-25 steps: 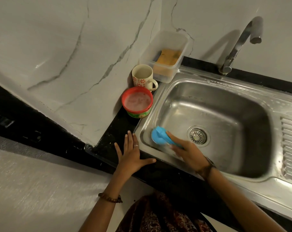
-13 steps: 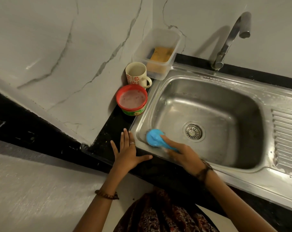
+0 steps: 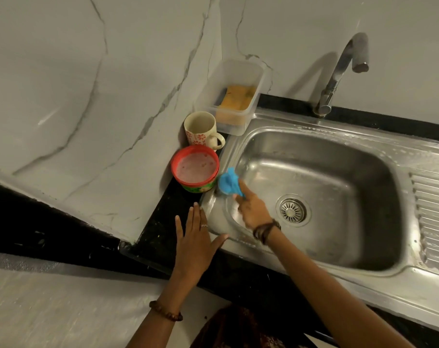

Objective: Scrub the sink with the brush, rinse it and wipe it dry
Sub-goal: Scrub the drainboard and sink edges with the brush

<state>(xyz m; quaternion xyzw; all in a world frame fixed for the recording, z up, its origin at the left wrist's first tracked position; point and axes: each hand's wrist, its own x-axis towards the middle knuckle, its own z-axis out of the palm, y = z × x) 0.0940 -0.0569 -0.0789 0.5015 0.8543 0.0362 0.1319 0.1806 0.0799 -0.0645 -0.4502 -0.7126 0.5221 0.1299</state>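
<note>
A stainless steel sink (image 3: 313,249) with a round drain strainer (image 3: 293,209) fills the right half of the view. My right hand (image 3: 252,209) grips the handle of a blue brush (image 3: 227,182), whose head presses on the sink's left rim and inner left wall. My left hand (image 3: 194,236) lies flat with fingers straight on the black counter, its thumb touching the sink's front left corner. The tap (image 3: 339,71) stands at the back, with no water running.
A red tub of soapy paste (image 3: 195,170) stands right beside the brush on the counter. Behind it are a flowered mug (image 3: 202,129) and a clear box holding a sponge (image 3: 238,96). A ribbed drainboard (image 3: 432,217) lies at the right. Marble walls (image 3: 87,96) close the left corner.
My right hand has carried the brush from the sink's front left inner wall up and back along the left side, toward the red tub. My left hand stays flat on the counter.
</note>
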